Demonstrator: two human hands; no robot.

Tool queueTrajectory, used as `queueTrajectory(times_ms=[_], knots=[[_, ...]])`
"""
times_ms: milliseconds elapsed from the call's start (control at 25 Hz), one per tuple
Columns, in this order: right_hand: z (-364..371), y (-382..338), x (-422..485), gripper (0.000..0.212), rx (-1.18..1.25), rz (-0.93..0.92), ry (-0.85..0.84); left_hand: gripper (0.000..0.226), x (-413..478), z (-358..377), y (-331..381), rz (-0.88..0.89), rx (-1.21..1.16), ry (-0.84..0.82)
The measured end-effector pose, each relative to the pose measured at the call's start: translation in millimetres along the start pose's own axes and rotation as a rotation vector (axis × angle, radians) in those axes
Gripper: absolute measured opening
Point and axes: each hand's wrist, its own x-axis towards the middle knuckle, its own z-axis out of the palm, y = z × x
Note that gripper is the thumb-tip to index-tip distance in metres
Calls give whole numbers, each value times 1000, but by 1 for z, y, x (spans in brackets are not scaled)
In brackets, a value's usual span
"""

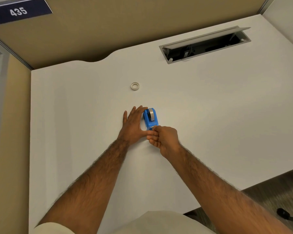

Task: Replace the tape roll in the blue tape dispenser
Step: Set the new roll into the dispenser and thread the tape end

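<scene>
The blue tape dispenser stands on the white desk near its middle, with a roll of tape seated in it. My left hand lies flat against the dispenser's left side, fingers stretched out, thumb under its near end. My right hand is at the dispenser's near end by the cutter, thumb and forefinger pinched together; what they pinch is too small to tell. A second small white tape roll lies flat on the desk, farther away and apart from both hands.
An open cable tray with a raised lid is set into the desk at the back right. Tan partition walls stand behind and to the left. The desk's right edge drops to carpet, where a chair base shows.
</scene>
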Motion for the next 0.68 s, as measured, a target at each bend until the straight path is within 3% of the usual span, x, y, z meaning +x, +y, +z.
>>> queueTrajectory(times_ms=[680], knots=[[-15, 19, 11, 24, -124, -232, -43, 99, 0, 0, 0, 10, 8, 3]])
